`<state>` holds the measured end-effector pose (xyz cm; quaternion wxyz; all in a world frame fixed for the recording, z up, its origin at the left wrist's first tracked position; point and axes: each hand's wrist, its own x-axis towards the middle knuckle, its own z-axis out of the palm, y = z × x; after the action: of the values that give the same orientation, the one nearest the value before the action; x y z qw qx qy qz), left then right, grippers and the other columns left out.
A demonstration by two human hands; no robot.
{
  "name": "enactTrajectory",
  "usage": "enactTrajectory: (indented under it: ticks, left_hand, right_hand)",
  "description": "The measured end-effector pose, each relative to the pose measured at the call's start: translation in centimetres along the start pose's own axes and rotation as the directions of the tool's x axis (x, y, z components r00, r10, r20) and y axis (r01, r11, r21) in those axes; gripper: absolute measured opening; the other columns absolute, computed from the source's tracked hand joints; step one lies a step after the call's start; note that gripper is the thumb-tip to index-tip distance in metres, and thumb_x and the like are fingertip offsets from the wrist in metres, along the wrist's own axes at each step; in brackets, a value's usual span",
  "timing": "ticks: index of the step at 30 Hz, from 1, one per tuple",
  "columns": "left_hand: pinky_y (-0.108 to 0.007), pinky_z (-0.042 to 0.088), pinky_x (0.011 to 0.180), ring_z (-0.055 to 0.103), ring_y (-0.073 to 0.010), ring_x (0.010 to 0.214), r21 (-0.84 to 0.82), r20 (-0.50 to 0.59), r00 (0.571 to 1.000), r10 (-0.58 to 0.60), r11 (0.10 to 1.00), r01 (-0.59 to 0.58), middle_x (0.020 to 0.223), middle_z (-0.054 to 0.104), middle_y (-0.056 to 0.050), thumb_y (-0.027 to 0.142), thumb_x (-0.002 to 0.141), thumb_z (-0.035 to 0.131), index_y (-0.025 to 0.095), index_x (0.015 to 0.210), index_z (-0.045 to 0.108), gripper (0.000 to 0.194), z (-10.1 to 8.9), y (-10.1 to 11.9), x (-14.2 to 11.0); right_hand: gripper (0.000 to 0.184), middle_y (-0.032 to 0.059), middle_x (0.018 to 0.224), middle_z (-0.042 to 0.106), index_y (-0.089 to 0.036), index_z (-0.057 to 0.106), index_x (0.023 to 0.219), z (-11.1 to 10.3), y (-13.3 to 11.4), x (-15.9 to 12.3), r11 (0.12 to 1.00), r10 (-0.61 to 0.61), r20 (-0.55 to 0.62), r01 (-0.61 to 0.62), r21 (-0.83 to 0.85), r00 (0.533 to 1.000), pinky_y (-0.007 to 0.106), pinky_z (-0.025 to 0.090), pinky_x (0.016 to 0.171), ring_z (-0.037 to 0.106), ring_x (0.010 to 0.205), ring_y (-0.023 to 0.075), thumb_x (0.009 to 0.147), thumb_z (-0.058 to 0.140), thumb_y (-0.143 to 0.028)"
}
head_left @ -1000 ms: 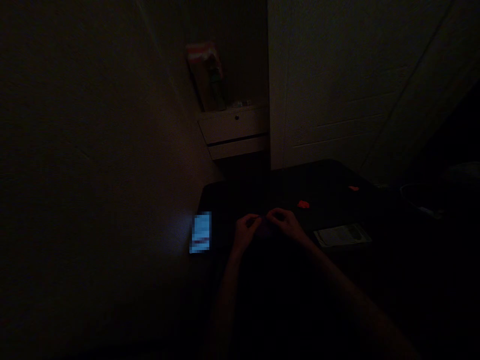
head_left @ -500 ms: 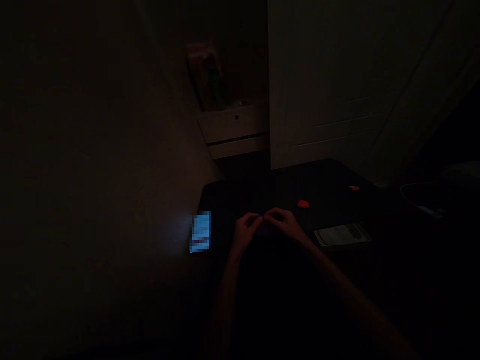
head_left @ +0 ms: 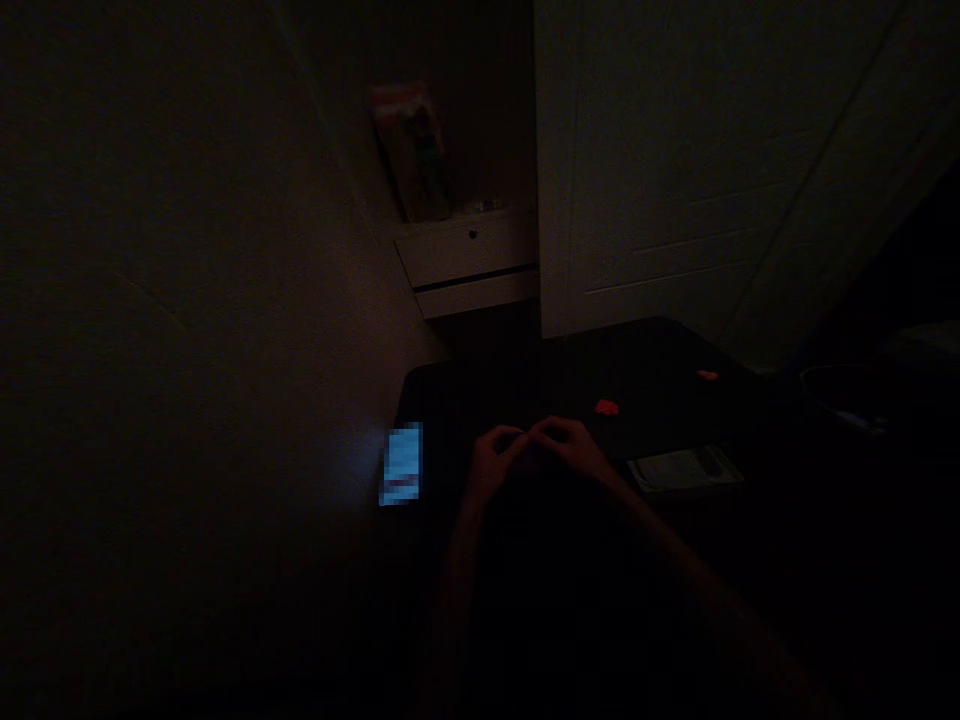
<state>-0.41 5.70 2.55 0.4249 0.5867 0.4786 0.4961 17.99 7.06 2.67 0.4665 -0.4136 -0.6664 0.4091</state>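
In very dim light, my left hand (head_left: 495, 458) and my right hand (head_left: 568, 445) meet fingertip to fingertip over a dark table (head_left: 517, 385). Both are closed in a pinch. A faint dark purplish patch shows just below the fingertips, but its kind is too dark to make out. Beyond my right hand lies a small crumpled orange-red piece (head_left: 607, 408). A second small orange piece (head_left: 707, 375) rests farther right on the table.
A lit screen (head_left: 403, 465), blurred into blocks, stands left of my hands by the wall. To the right lies a pale flat packet or book (head_left: 684, 468). Behind the table are a white drawer unit (head_left: 469, 255) and a large pale panel (head_left: 652, 180). A white cable (head_left: 862, 422) shows at far right.
My hands stay almost in place, fingertips together. Nothing else has visibly moved.
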Motion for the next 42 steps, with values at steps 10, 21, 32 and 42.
enactTrajectory:
  ticks: [10,21,32,42]
  left_hand:
    - [-0.033,0.052,0.082,0.07,-0.0225,0.087,-0.007,-0.056,0.998,0.02,1.0,-0.02,0.088,0.076,-0.007,0.039,0.077,0.077,0.018,0.086,0.077,0.023,-0.21,0.15,0.06]
    - [-0.033,0.052,0.081,0.069,-0.0221,0.086,-0.007,-0.044,0.999,-0.003,1.0,0.003,0.088,0.075,-0.007,0.042,0.076,0.077,0.017,0.087,0.075,0.028,0.01,0.1,0.02]
    - [-0.034,0.052,0.082,0.069,-0.0225,0.088,0.021,-0.041,0.999,0.012,1.0,-0.011,0.09,0.076,-0.007,0.041,0.077,0.077,0.017,0.089,0.075,0.027,-0.1,0.01,-0.01]
    - [-0.034,0.051,0.083,0.069,-0.0227,0.089,0.043,-0.032,0.999,0.022,0.999,-0.021,0.091,0.076,-0.007,0.041,0.077,0.076,0.018,0.088,0.075,0.026,-0.15,-0.21,0.05]
  right_hand:
    - [0.022,0.0058,0.093,0.077,-0.019,0.076,0.092,0.01,-0.11,-0.16,1.0,0.007,-0.034,-0.007,-0.001,0.999,0.034,0.054,0.083,0.07,0.09,0.0233,0.084,0.065,-0.035]
    - [0.025,0.0059,0.093,0.076,-0.02,0.074,0.094,0.05,-0.47,-0.12,0.999,0.023,-0.055,-0.021,0.043,0.998,0.034,0.055,0.082,0.07,0.089,0.0226,0.082,0.071,-0.042]
    - [0.025,0.0057,0.09,0.076,-0.018,0.074,0.093,0.18,-0.09,-0.06,0.998,0.042,-0.044,-0.041,0.043,0.998,0.034,0.054,0.081,0.07,0.087,0.0222,0.081,0.072,-0.04]
    - [0.025,0.006,0.086,0.075,-0.017,0.074,0.088,0.14,0.15,0.05,0.999,0.035,-0.021,-0.035,0.02,0.999,0.033,0.054,0.077,0.069,0.081,0.0217,0.082,0.069,-0.041]
